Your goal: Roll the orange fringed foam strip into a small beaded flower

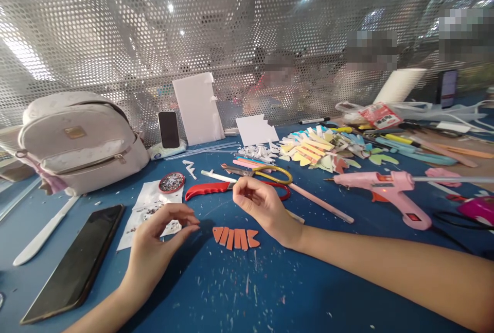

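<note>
My left hand hovers left of several small orange-red cut pieces, fingers curved and their tips slightly apart from the thumb, with nothing seen between them. The pieces lie in a row on the blue table, forming a fish-like shape with a notched tail end. Up and to the right of them is my right hand, its fingers curled in towards the thumb; whatever it may hold is hidden. Just behind it lie a red-handled cutter and scissors, both partly covered by the hand.
A pink glue gun lies at right, near a pile of coloured cut scraps. At left are a dark phone, a white knife, a pale backpack and a round glitter dish on paper. A perforated screen stands behind.
</note>
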The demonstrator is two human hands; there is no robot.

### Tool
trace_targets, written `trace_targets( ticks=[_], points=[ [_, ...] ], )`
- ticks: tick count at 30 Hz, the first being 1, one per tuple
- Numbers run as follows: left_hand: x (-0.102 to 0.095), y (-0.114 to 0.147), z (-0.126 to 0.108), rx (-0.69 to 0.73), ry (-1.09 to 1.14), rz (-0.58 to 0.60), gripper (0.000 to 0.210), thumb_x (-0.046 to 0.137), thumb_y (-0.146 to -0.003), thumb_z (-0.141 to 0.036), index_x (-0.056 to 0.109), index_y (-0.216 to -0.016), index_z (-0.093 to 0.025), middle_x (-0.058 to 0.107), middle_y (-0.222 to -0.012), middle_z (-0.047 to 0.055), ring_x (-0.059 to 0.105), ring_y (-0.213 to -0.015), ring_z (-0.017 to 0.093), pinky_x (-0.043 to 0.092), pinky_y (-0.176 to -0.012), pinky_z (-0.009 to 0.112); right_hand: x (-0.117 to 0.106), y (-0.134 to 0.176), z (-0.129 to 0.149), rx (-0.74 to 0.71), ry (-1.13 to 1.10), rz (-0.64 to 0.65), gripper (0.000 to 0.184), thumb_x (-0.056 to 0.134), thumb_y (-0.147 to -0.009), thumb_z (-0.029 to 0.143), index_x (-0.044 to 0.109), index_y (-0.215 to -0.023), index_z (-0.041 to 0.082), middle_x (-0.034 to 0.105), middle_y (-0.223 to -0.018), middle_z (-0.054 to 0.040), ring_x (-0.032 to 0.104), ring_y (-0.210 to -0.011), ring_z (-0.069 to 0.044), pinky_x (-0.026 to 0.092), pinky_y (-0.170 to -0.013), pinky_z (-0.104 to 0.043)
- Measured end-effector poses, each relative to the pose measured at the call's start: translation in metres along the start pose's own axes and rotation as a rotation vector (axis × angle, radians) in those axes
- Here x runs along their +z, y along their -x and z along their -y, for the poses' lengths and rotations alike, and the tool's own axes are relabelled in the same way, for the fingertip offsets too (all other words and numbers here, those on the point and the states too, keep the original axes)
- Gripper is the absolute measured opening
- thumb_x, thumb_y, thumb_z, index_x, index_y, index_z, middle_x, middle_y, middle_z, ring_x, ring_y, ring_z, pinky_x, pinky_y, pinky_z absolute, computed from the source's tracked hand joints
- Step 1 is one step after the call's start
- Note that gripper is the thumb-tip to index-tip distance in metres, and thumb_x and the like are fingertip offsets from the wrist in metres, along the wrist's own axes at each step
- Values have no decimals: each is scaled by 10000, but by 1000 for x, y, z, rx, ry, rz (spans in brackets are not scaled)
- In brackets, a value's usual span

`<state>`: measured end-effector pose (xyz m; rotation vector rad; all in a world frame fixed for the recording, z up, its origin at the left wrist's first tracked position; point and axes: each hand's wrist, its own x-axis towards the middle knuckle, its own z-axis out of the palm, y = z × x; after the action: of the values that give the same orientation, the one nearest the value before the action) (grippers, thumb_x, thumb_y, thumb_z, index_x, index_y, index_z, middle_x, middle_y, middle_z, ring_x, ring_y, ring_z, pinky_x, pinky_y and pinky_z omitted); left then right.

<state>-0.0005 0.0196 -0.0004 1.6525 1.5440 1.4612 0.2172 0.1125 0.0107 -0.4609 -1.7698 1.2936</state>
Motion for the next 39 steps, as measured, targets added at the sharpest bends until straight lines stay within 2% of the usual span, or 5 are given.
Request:
trace_targets(
  ticks=[9,24,39],
  points=[
    [0,-1,0,-17,-29,2,117,712,-783,-182,667,-884,-218,730,-799,11,693,-745,191,559,-732,303,0,0,0,0,24,-9,175,559,-940,348,549,-851,198,503,-776,-5,477,-702,-141,417,-649,-274],
    [-2,-2,3,-7,-57,45,145,721,-790,-175,661,-904,-243,728,-809,-20,683,-756,156,546,-762,261,0,0,-2,-3,21,2,151,560,-948,317,557,-857,196,505,-779,-1,476,-708,-136,394,-645,-271],
    [-3,0,3,5,-59,26,105,710,-805,-185,664,-887,-231,717,-826,-10,677,-777,161,526,-765,267,0,0,-3,4,20,8,157,563,-944,316,551,-853,189,487,-770,5,445,-694,-133,364,-635,-279]
  ],
)
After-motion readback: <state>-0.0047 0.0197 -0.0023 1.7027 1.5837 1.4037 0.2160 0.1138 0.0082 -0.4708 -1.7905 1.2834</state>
